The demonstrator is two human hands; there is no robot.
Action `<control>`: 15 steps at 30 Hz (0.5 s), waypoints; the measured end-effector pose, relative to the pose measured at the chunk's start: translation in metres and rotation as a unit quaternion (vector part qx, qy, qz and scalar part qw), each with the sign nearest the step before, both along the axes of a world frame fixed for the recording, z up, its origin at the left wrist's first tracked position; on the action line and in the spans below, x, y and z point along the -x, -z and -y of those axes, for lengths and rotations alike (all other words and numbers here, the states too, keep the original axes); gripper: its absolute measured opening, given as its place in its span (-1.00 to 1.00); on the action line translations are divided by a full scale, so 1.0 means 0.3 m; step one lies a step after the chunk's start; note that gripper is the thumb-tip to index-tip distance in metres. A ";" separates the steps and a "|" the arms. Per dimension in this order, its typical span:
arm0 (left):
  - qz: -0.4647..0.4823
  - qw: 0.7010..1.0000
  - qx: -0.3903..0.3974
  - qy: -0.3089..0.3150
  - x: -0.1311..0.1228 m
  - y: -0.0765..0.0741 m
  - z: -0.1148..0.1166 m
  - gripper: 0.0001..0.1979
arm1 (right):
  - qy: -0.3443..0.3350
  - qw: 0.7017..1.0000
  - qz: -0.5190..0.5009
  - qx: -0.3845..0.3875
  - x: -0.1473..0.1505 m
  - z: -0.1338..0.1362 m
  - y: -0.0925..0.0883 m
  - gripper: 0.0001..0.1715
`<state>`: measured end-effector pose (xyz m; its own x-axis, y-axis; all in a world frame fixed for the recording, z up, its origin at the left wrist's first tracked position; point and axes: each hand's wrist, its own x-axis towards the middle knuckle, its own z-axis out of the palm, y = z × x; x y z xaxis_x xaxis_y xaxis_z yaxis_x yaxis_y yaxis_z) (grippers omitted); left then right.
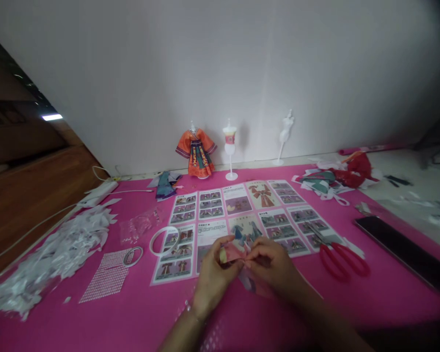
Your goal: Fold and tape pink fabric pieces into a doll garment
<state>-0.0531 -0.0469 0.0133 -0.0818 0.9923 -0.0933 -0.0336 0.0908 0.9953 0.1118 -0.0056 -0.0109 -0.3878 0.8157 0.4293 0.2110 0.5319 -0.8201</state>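
Note:
Above the lower middle of the printed instruction sheet (238, 208), both hands meet on a small piece of pink fabric (234, 253). My left hand (216, 274) grips its left side, where a pale yellow patch shows. With thumb and fingers pinched, my right hand (269, 264) holds the fabric's right edge. A thin, sheer part of the cloth hangs below the fingers. Scissors with red handles (339, 259) lie to the right of my right hand, partly on the sheet. Left of my left hand rests a white tape roll (165, 242).
Behind the sheet stand a mini mannequin in an orange robe (200, 151), one with a pink band (230, 149) and a bare one (286, 134). Fabric scraps (330, 178) and a dark phone (407, 252) are rightward. Plastic wrappers (58, 254), a bead sheet (106, 276) and a power strip (99, 193) lie leftward.

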 end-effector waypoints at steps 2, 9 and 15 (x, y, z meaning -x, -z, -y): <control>0.002 1.000 0.004 0.004 0.000 -0.003 0.001 -0.48 | -0.008 1.000 -0.006 0.028 0.000 -0.002 0.001 -0.91; 0.032 0.999 0.005 0.024 0.011 0.035 -0.010 -0.42 | -0.018 0.996 -0.014 0.084 -0.005 0.002 -0.002 -0.93; 0.031 0.999 0.000 0.030 0.018 0.069 -0.017 -0.40 | -0.015 0.996 -0.014 0.089 -0.006 0.003 -0.008 -0.92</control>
<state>-0.0586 -0.0417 -0.0074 -0.0160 0.9953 -0.0956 -0.0895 0.0938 0.9916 0.1135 -0.0064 -0.0084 -0.4032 0.8679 0.2902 0.1729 0.3836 -0.9072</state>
